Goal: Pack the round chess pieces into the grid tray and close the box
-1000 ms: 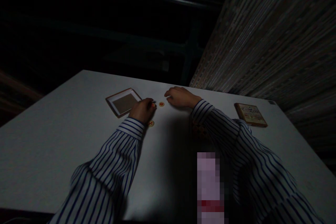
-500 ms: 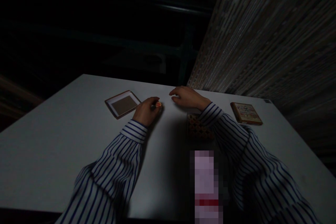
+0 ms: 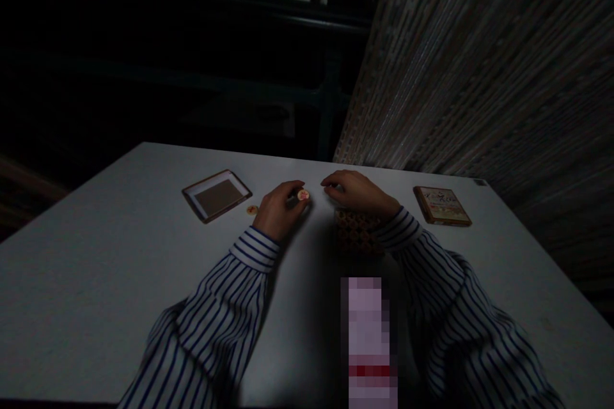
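Note:
My left hand (image 3: 279, 209) pinches a round Chinese chess piece (image 3: 303, 195) between thumb and fingertips, its pale face with a red character turned up towards me. On the table to the left of that hand lies another chess piece (image 3: 252, 209), with a reddish mark. Across a small gap, my right hand (image 3: 359, 193) is held with curved fingers and the thumb apart, and nothing shows between them. Beneath the right wrist sits a dark tray of chess pieces (image 3: 357, 233) set in rows, partly covered by the hand and sleeve.
A shallow open lid (image 3: 189, 199) lies at the far left of the white table (image 3: 119, 268). To the right is a flat box with a printed cover (image 3: 444, 204). A string curtain (image 3: 432, 77) hangs behind the table's right side. The room is dim.
My left hand has shifted right with its piece, whose face now shows more fully. The loose piece beside the lid has come into sight. My right hand has moved slightly right.

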A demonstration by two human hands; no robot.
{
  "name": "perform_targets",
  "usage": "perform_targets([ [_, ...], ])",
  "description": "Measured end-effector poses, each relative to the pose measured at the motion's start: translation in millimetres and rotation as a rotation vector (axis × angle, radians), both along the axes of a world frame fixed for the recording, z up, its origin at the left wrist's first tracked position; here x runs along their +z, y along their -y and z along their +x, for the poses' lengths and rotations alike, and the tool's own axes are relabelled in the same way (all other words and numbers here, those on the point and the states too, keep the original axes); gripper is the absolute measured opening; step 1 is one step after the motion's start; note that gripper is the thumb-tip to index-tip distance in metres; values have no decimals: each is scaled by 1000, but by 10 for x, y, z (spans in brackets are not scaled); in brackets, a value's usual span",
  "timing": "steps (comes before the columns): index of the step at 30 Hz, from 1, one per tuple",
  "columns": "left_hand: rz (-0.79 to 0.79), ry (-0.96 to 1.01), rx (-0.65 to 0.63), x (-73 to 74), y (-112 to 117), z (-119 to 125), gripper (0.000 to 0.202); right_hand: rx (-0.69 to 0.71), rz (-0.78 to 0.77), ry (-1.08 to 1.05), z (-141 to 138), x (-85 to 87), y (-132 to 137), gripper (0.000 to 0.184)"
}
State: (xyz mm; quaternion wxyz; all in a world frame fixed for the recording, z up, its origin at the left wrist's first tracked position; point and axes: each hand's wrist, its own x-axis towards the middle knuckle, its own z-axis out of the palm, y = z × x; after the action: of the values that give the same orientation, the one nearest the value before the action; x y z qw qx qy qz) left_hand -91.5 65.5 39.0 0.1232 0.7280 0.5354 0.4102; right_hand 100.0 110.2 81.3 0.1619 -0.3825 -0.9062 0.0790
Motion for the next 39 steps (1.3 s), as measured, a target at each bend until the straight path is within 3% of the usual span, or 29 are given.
perform_targets([
  [7,8,11,-41,11,39,161,34,-45,-178,-249,97,-123,70,19],
  [18,94,-46,-102,-41,38,392,27,-134,-674,-745,177,-319,144,21],
  [26,84,38,-152,-79,10,510,26,-149,-675,-794,272,-312,171,24],
  [35,-322,591,-172,-62,-76,619,29,-103,-550,-709,385,-341,115,19],
  [39,-429,744,-171,-30,-106,651,31,-78,-531,-685,421,-346,94,20],
])
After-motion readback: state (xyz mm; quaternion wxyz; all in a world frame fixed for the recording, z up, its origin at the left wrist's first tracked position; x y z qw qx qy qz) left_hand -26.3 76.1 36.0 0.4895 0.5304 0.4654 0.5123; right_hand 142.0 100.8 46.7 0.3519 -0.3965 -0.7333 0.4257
